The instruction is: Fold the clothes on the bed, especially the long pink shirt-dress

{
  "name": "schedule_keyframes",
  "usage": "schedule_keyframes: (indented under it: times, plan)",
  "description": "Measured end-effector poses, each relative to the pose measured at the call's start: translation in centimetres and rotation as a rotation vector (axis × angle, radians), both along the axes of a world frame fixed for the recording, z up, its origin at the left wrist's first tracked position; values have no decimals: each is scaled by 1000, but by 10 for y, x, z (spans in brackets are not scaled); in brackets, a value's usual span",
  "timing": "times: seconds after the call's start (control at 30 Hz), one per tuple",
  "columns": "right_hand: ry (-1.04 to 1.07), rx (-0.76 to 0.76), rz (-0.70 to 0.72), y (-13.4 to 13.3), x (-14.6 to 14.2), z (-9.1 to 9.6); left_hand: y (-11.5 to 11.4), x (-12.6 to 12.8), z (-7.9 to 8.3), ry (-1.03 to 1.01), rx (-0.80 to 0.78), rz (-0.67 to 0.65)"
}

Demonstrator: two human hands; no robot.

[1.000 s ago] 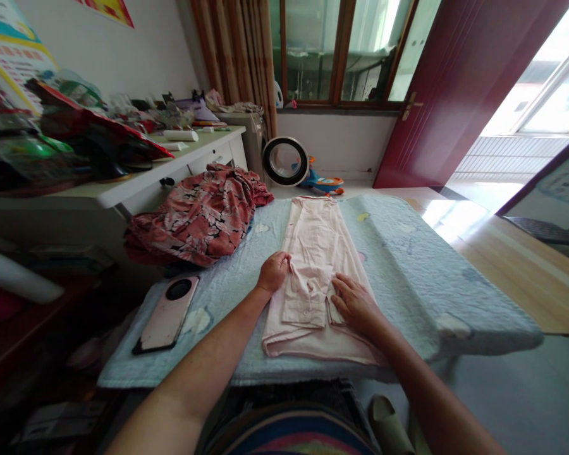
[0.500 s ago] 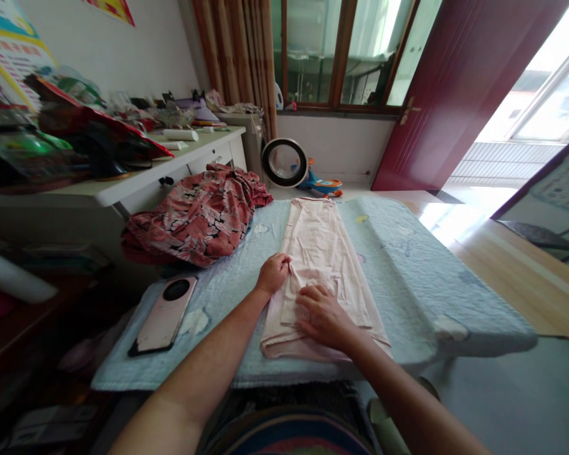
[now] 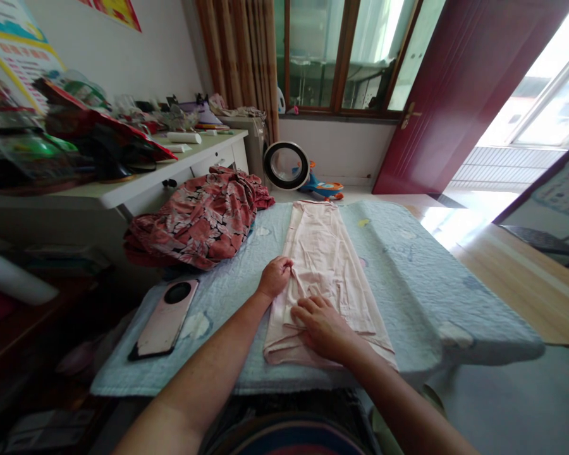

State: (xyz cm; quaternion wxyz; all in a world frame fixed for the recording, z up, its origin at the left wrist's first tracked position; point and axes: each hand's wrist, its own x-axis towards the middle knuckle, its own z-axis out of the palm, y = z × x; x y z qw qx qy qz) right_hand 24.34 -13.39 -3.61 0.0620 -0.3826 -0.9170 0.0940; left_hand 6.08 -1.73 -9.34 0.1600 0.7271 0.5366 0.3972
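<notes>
A long pale pink garment [image 3: 323, 253] lies folded lengthwise down the middle of a light blue quilted pad [image 3: 408, 265]. My left hand [image 3: 274, 277] rests curled on the garment's left edge, fingers closed on the fabric. My right hand [image 3: 323, 327] lies flat on the near part of the garment, fingers stretched out towards the left, pressing the cloth down.
A crumpled red floral garment [image 3: 194, 218] sits at the pad's far left. A pink phone [image 3: 165, 319] lies face down near the left edge. A cluttered white desk [image 3: 137, 180] stands to the left. A round fan [image 3: 287, 165], a toy [image 3: 325, 186] and a dark red door [image 3: 455, 82] are beyond.
My right hand has slid from the garment's right side across to the left, folding the near flap over. My left hand has stayed at the left edge.
</notes>
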Motion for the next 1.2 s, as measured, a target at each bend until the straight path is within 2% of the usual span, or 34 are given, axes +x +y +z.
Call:
schedule_keyframes:
  times: [0.2, 0.47, 0.67, 0.83, 0.97, 1.2]
  plan:
    - [-5, -12, -27, -3, -3, 0, 0, 0, -1, -7, 8, -1]
    - [233, -191, 28, 9, 12, 3, 0, 0, 1, 8, -21, 7]
    - [318, -172, -17, 7, 10, 0, -1, 1, 1, 16, -28, 14]
    - [279, -109, -159, 6, 3, -5, -2, 1, 3, 23, -15, 5]
    - [280, 52, -115, 2, -1, -7, -2, 1, 1, 19, -10, 3]
    - [154, 20, -104, -4, -1, -2, 0, 2, -3, 95, 49, -34]
